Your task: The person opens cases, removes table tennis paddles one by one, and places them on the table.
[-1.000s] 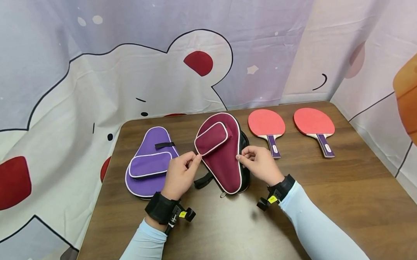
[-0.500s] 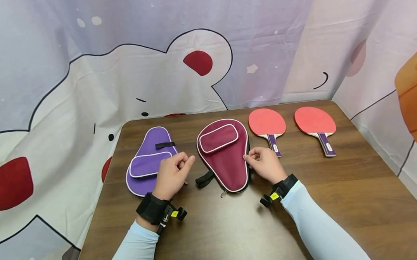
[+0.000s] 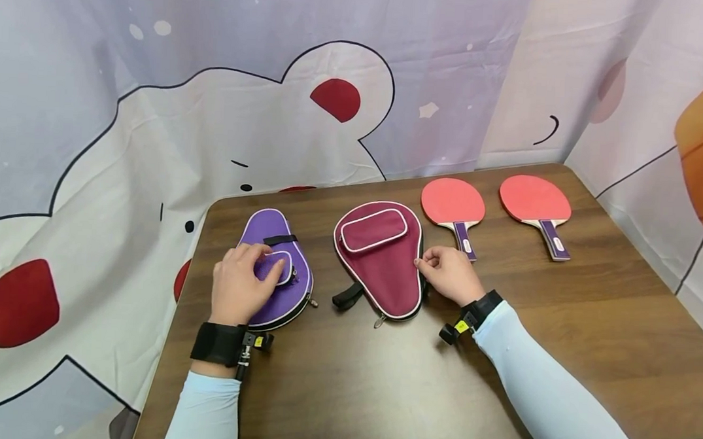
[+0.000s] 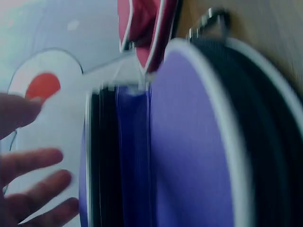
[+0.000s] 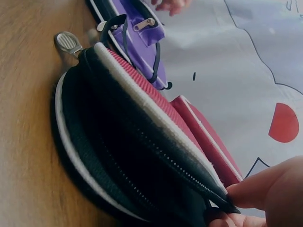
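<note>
A maroon table tennis bat case [image 3: 378, 273] lies on the table with its pocket side up. My right hand [image 3: 450, 275] pinches its right edge between thumb and fingers. In the right wrist view the case's zip [image 5: 165, 153] is parted along that side, showing a dark interior. My left hand [image 3: 238, 285] is over the purple bat case [image 3: 292, 299], covering part of its front pocket [image 3: 275, 266]. In the left wrist view the fingers [image 4: 42, 165] are spread, apart from the purple case's pocket.
Two red table tennis bats, a nearer one [image 3: 452, 201] and a farther one [image 3: 535, 198], lie at the right back of the wooden table [image 3: 344, 389]. A black strap [image 3: 348, 296] sticks out from the maroon case. A printed curtain [image 3: 214, 128] hangs behind.
My left hand has let go of the maroon case and moved left over the purple one. The maroon case's raised left side has settled flatter. My right hand stays at its right edge.
</note>
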Tool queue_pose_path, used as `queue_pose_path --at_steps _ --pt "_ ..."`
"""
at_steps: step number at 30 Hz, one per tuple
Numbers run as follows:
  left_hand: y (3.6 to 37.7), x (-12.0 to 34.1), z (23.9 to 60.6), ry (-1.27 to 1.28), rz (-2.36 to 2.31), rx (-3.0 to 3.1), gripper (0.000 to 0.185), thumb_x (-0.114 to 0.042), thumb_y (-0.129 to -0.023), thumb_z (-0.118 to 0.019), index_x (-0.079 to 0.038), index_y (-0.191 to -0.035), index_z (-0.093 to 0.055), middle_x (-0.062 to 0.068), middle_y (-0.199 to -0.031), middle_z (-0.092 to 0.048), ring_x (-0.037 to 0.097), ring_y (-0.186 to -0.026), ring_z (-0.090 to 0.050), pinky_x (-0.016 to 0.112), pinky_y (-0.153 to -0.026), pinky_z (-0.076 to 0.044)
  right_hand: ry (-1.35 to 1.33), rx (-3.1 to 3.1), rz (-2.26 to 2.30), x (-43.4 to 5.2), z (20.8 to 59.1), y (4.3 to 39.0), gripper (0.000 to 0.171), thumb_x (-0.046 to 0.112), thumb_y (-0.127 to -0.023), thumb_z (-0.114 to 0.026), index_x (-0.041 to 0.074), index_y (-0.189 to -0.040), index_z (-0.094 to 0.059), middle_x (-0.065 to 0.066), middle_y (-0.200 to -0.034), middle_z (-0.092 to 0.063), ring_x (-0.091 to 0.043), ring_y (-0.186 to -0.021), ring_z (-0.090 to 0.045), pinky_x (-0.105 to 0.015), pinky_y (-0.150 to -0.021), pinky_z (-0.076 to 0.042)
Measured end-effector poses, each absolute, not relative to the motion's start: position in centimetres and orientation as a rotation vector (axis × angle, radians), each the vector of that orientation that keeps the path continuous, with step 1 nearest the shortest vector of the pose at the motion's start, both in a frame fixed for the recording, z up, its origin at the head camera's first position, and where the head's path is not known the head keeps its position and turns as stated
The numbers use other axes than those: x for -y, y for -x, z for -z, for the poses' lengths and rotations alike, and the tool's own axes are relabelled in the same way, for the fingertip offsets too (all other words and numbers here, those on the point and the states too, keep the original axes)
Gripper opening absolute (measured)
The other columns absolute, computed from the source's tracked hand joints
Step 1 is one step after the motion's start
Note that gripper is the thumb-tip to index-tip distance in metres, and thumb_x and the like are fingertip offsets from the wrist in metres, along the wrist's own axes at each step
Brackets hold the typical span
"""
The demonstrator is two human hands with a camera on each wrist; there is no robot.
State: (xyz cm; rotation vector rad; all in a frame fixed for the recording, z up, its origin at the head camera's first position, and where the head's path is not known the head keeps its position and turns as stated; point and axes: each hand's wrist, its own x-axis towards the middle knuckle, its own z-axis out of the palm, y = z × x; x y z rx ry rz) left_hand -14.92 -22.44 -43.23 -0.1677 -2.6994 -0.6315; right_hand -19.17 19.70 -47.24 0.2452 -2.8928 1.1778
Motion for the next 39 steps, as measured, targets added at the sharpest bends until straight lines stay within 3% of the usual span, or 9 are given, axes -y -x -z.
queue_pose_path --at_steps 4,8,17,31,39 --pt "15.1 23.9 43.6 0.218 0.546 2.83 0.055 -0.047 -0.096 -0.08 -0.014 -0.14 -0.072 0.019 -0.144 -0.063 0.046 -0.137 -0.051 0.079 -0.106 -0.032 -0.25 2.914 -1.145 -19.8 47.3 19.3 0.021 0.025 -0.104 -0.074 0.007 -0.093 -0.076 0.0 -0.08 -0.072 -0.017 -0.071 -0.061 -0.037 -0.07 -0.047" --pt "15.2 24.6 44.1 0.262 0.534 2.942 0.063 -0.051 -0.098 -0.078 -0.018 -0.15 -0.066 0.02 -0.159 -0.054 0.049 -0.149 -0.042 0.088 -0.111 -0.021 -0.247 2.938 -1.119 -19.9 47.5 19.4 0.021 0.025 -0.104 -0.073 0.008 -0.093 -0.076 0.0 -0.081 -0.073 -0.017 -0.072 -0.062 -0.037 -0.07 -0.048" --pt "15.2 24.8 44.4 0.29 0.558 2.994 0.066 -0.055 -0.103 -0.072 -0.02 -0.157 -0.06 0.015 -0.155 -0.059 0.043 -0.149 -0.045 0.077 -0.109 -0.033 -0.235 2.982 -1.1 -19.9 47.5 19.2 0.022 0.027 -0.105 -0.072 0.007 -0.095 -0.076 0.0 -0.083 -0.075 -0.017 -0.074 -0.065 -0.037 -0.071 -0.049" --pt "14.7 25.0 44.3 0.29 0.558 2.993 0.064 -0.052 -0.103 -0.073 -0.017 -0.156 -0.061 0.017 -0.153 -0.061 0.041 -0.147 -0.048 0.077 -0.106 -0.036 -0.194 3.03 -1.025 -19.7 47.8 18.9 0.026 0.034 -0.104 -0.073 0.011 -0.091 -0.073 0.001 -0.078 -0.071 -0.019 -0.07 -0.062 -0.038 -0.067 -0.048" --pt "14.6 25.1 44.1 0.298 0.564 3.007 0.065 -0.056 -0.103 -0.072 -0.019 -0.156 -0.062 0.015 -0.153 -0.062 0.041 -0.146 -0.05 0.075 -0.102 -0.04 -0.199 2.928 -0.894 -19.0 47.2 18.9 0.024 0.032 -0.102 -0.076 0.009 -0.104 -0.07 -0.004 -0.088 -0.072 -0.024 -0.082 -0.068 -0.046 -0.074 -0.052"
